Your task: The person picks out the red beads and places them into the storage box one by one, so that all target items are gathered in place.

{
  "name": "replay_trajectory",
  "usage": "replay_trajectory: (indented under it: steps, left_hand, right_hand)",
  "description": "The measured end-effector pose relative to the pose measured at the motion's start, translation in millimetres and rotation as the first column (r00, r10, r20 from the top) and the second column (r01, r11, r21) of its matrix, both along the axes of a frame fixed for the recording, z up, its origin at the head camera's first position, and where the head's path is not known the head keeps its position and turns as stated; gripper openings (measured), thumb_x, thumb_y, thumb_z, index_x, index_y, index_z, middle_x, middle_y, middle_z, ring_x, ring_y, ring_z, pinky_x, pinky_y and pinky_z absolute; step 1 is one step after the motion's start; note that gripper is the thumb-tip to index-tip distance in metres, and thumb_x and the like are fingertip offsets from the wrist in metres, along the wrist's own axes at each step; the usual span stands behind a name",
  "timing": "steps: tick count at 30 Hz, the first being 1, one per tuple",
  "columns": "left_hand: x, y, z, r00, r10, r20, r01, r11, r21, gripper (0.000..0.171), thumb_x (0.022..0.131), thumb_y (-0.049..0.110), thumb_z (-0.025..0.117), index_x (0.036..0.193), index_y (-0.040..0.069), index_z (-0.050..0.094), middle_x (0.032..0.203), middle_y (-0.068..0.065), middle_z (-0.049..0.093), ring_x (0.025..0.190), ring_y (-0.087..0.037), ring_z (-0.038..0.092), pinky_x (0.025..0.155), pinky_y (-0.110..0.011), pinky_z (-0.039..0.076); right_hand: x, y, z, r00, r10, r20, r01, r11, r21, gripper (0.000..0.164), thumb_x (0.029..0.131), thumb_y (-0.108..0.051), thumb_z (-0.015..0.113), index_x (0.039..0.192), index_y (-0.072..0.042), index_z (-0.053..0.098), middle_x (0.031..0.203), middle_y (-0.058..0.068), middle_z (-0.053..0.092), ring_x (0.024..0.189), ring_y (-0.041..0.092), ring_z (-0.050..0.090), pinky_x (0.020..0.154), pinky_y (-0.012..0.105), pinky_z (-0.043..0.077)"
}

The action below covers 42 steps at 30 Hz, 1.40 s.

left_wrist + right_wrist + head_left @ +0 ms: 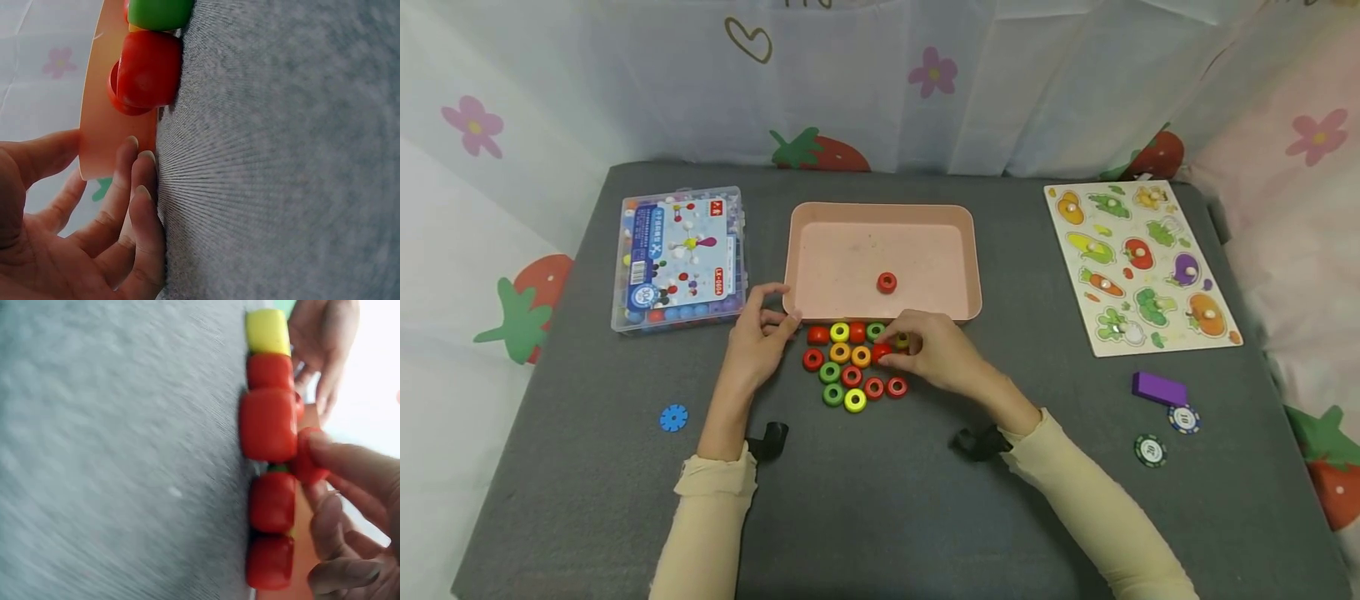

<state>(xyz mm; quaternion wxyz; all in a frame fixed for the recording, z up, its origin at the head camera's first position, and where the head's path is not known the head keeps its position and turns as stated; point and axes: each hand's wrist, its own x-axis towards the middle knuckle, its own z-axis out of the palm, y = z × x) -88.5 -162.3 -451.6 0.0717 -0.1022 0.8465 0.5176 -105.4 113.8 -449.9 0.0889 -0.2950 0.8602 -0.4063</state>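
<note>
In the head view, my left hand (758, 346) holds the front left corner of a shallow pink tray (880, 215); the left wrist view shows its thumb at the rim. One red ring bead (887, 282) lies inside the tray. In front of the tray, red, yellow, orange and green ring beads (852, 377) lie grouped on the table. My right hand (943, 354) reaches over their right side. Between thumb and finger it pinches a red ring bead (308, 455), seen just above the row of beads in the right wrist view.
A clear plastic case (679, 258) of coloured balls stands left of the tray. A blue notched disc (673, 417) lies at the left. On the right are a vegetable puzzle board (1142, 267), a purple block (1159, 388) and two poker chips (1151, 450).
</note>
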Motion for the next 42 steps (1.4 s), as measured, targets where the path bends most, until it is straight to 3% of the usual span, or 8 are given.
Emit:
replay_trajectory:
  steps: [6, 12, 22, 30, 42]
  left_hand:
    - [0.1, 0, -0.4, 1.0, -0.004, -0.002, 0.004, 1.0, -0.001, 0.043, 0.101, 0.029, 0.061, 0.141, 0.025, 0.046, 0.103, -0.016, 0.072, 0.087, -0.029, 0.07, 0.081, -0.038, 0.043]
    - [0.3, 0, -0.6, 1.0, -0.006, -0.001, 0.006, 1.0, -0.004, 0.043, 0.101, 0.03, 0.061, 0.141, 0.026, 0.046, 0.102, -0.016, 0.072, 0.086, -0.028, 0.07, 0.081, -0.038, 0.044]
    - [0.1, 0, -0.1, 1.0, -0.011, -0.009, 0.011, 1.0, -0.004, 0.043, 0.101, 0.028, 0.06, 0.141, 0.025, 0.045, 0.102, -0.017, 0.072, 0.086, -0.029, 0.07, 0.081, -0.039, 0.044]
    - [0.9, 1, 1.3, 1.0, -0.008, -0.002, 0.008, 1.0, 0.003, 0.043, 0.101, 0.029, 0.06, 0.142, 0.026, 0.045, 0.103, -0.016, 0.073, 0.087, -0.029, 0.07, 0.081, -0.039, 0.044]
    - [1.2, 1, -1.0, 1.0, -0.002, -0.014, 0.002, 1.0, -0.001, 0.043, 0.101, 0.029, 0.06, 0.141, 0.026, 0.045, 0.101, -0.016, 0.073, 0.086, -0.029, 0.07, 0.081, -0.038, 0.043]
  right_hand:
    - [-17.2, 10, 9.0, 0.986, -0.157, 0.052, 0.164, 0.971, -0.173, 0.023, 0.084, -0.02, 0.082, 0.106, -0.014, 0.075, 0.094, -0.001, 0.068, 0.067, 0.015, 0.057, 0.064, 0.031, 0.047]
    - [-38.5, 17, 13.1, 0.937, -0.341, 0.071, 0.348, 0.927, -0.142, 0.021, 0.086, -0.018, 0.08, 0.105, -0.01, 0.075, 0.093, 0.004, 0.072, 0.081, 0.018, 0.063, 0.072, 0.033, 0.049]
    - [-55.7, 8, 5.7, 0.913, -0.378, 0.153, 0.385, 0.923, -0.02, 0.019, 0.086, -0.013, 0.079, 0.102, -0.005, 0.076, 0.092, 0.009, 0.07, 0.08, 0.023, 0.062, 0.067, 0.029, 0.048]
    - [-65.0, -2, 3.8, 0.87, -0.458, 0.184, 0.458, 0.888, 0.044, 0.019, 0.085, -0.016, 0.082, 0.101, -0.007, 0.078, 0.087, 0.009, 0.071, 0.074, 0.019, 0.057, 0.055, 0.025, 0.043]
    - [-71.3, -5, -0.7, 0.816, -0.553, 0.168, 0.557, 0.83, 0.022, 0.019, 0.082, -0.021, 0.084, 0.093, -0.005, 0.079, 0.087, 0.009, 0.074, 0.077, 0.019, 0.061, 0.063, 0.027, 0.042]
